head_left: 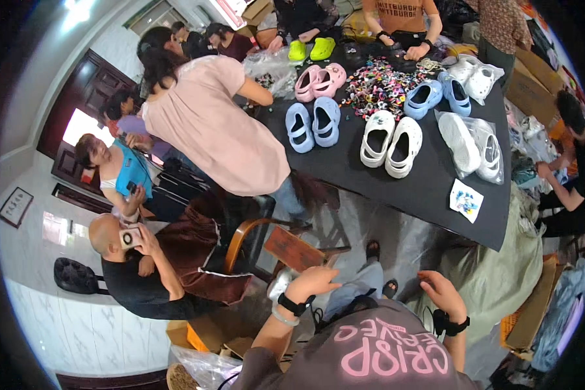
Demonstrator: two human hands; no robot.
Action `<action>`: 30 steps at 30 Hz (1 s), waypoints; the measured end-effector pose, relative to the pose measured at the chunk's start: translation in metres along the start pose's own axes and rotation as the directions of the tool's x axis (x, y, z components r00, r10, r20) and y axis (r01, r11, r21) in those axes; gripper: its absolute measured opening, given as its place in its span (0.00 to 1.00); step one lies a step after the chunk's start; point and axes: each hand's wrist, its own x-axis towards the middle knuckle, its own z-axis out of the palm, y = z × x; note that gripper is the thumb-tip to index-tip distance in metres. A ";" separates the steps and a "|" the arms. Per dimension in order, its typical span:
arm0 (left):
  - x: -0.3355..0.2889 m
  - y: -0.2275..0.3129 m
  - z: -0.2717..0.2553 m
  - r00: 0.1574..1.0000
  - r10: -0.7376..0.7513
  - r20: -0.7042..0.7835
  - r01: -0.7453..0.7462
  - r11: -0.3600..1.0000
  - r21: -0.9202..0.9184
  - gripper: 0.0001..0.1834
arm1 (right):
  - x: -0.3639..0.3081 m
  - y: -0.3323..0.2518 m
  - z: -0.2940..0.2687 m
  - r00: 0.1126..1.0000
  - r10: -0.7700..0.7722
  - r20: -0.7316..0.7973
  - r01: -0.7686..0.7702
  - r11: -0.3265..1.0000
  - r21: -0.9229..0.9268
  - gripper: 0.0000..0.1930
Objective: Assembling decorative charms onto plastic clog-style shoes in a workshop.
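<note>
My left hand (pixel 314 282) is held low in front of my body, fingers stretched out and nothing in it. Level with it on the other side, my right hand (pixel 441 290) is also open, its fingers loosely bent and holding nothing. Both stay apart from the black table (pixel 429 198). On the table's near part stand white clogs (pixel 392 144), blue clogs (pixel 312 123) and pink clogs (pixel 320 82). A white card with blue pieces (pixel 465 200) lies near the front right corner. White clogs in a clear bag (pixel 472 146) lie behind it.
A pile of small colourful charms (pixel 383 84) covers the table's middle. Green clogs (pixel 312 49) stand at the far edge, where other people sit. A person in pink (pixel 214 123) leans over the left side. A wooden stool (pixel 299 248) is beside my left hand; a pale green sack (pixel 500 279) is at right.
</note>
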 end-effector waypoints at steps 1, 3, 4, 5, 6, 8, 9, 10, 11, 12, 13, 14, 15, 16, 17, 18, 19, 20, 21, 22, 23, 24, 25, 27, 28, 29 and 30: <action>0.005 0.003 0.000 0.996 -0.036 0.080 0.039 0.999 -0.034 0.22 | 0.007 0.000 -0.003 1.000 0.001 0.030 -0.002 1.000 0.028 0.15; 0.031 -0.005 -0.002 0.998 0.013 0.068 -0.011 0.999 -0.031 0.23 | 0.012 0.004 -0.021 0.998 0.051 0.035 -0.052 0.999 0.014 0.15; 0.043 -0.010 -0.006 0.999 0.015 0.043 -0.015 1.000 -0.004 0.23 | 0.017 0.013 -0.030 0.998 0.046 0.050 -0.047 0.999 0.020 0.16; 0.052 -0.018 -0.009 0.999 0.029 0.024 -0.029 0.999 -0.018 0.24 | 0.026 0.016 -0.038 0.998 0.029 0.056 -0.028 1.000 -0.007 0.16; 0.062 -0.027 -0.015 0.999 0.041 0.006 -0.041 0.999 -0.024 0.25 | 0.037 0.018 -0.046 0.998 0.006 0.061 -0.004 1.000 -0.029 0.17; 0.087 -0.016 -0.053 0.998 0.028 -0.056 -0.030 0.999 -0.022 0.26 | 0.059 0.012 -0.066 0.997 -0.007 0.077 0.009 1.000 -0.023 0.18; 0.099 -0.013 -0.068 0.995 0.011 -0.099 -0.013 1.000 -0.020 0.25 | 0.071 0.003 -0.076 0.996 0.003 0.087 0.000 0.999 -0.033 0.19; 0.114 -0.016 -0.079 0.995 0.056 -0.077 -0.057 0.998 -0.013 0.25 | 0.083 -0.009 -0.086 0.998 0.031 0.046 -0.030 0.999 -0.032 0.19; 0.130 -0.021 -0.090 0.987 0.084 -0.138 -0.089 0.996 -0.027 0.24 | 0.095 -0.020 -0.097 0.999 0.029 0.029 -0.030 0.999 0.042 0.19; 0.145 -0.024 -0.104 0.973 0.106 -0.203 -0.117 0.992 -0.044 0.24 | 0.105 -0.029 -0.106 1.000 0.021 0.015 -0.023 0.994 0.111 0.19; 0.162 -0.026 -0.118 0.968 0.118 -0.221 -0.121 0.993 0.000 0.21 | 0.116 -0.034 -0.115 0.999 0.043 -0.006 -0.041 0.980 0.192 0.18; 0.183 -0.029 -0.131 0.967 0.143 -0.211 -0.144 0.990 0.009 0.21 | 0.125 -0.038 -0.125 0.998 0.053 -0.031 -0.046 0.980 0.196 0.18; 0.201 -0.035 -0.144 0.958 0.165 -0.234 -0.167 0.986 0.010 0.20 | 0.133 -0.044 -0.130 0.995 0.053 -0.084 -0.030 0.967 0.254 0.18; 0.218 -0.041 -0.156 0.949 0.184 -0.255 -0.188 0.982 0.011 0.20 | 0.142 -0.048 -0.135 0.990 0.054 -0.134 -0.010 0.950 0.311 0.18; 0.242 -0.046 -0.165 0.918 0.238 -0.318 -0.245 0.969 0.019 0.18 | 0.150 -0.048 -0.145 0.988 0.054 -0.141 -0.008 0.952 0.306 0.18; 0.265 -0.053 -0.173 0.921 0.261 -0.289 -0.265 0.964 0.027 0.18 | 0.157 -0.047 -0.148 0.980 0.076 -0.184 -0.012 0.945 0.326 0.17; 0.286 -0.057 -0.177 0.916 0.273 -0.296 -0.277 0.960 0.027 0.17 | 0.165 -0.046 -0.152 0.975 0.098 -0.202 -0.031 0.950 0.311 0.18; 0.307 -0.062 -0.181 0.910 0.283 -0.302 -0.289 0.957 0.024 0.17 | 0.174 -0.045 -0.156 0.968 0.120 -0.219 -0.052 0.954 0.296 0.18; 0.325 -0.064 -0.184 0.926 0.280 -0.253 -0.294 0.955 -0.022 0.17 | 0.180 -0.044 -0.158 0.963 0.148 -0.224 -0.074 0.947 0.311 0.18; 0.342 -0.073 -0.180 0.898 0.342 -0.277 -0.337 0.939 0.066 0.19 | 0.191 -0.043 -0.161 0.956 0.185 -0.228 -0.109 0.945 0.307 0.18; 0.350 -0.081 -0.177 0.886 0.405 -0.224 -0.364 0.909 0.204 0.21 | 0.201 -0.041 -0.162 0.949 0.219 -0.228 -0.145 0.942 0.302 0.19; 0.361 -0.085 -0.175 0.869 0.467 -0.165 -0.395 0.854 0.338 0.24 | 0.212 -0.032 -0.162 0.942 0.239 -0.237 -0.160 0.938 0.308 0.19; 0.374 -0.088 -0.173 0.866 0.475 -0.153 -0.408 0.851 0.329 0.24 | 0.224 -0.016 -0.160 0.942 0.279 -0.188 -0.185 0.897 0.402 0.20; 0.389 -0.091 -0.162 0.892 0.448 -0.069 -0.420 0.874 0.244 0.25 | 0.248 0.014 -0.152 0.935 0.329 -0.131 -0.223 0.835 0.503 0.22; 0.393 -0.090 -0.156 0.894 0.445 -0.054 -0.421 0.875 0.238 0.25 | 0.261 0.028 -0.149 0.929 0.351 -0.115 -0.272 0.861 0.429 0.26; 0.394 -0.088 -0.155 0.934 0.356 -0.021 -0.342 0.911 0.232 0.26 | 0.278 0.037 -0.144 0.927 0.363 -0.096 -0.309 0.883 0.354 0.31; 0.401 -0.087 -0.152 0.963 0.268 0.004 -0.262 0.937 0.231 0.26 | 0.297 0.047 -0.137 0.928 0.361 -0.091 -0.307 0.881 0.360 0.31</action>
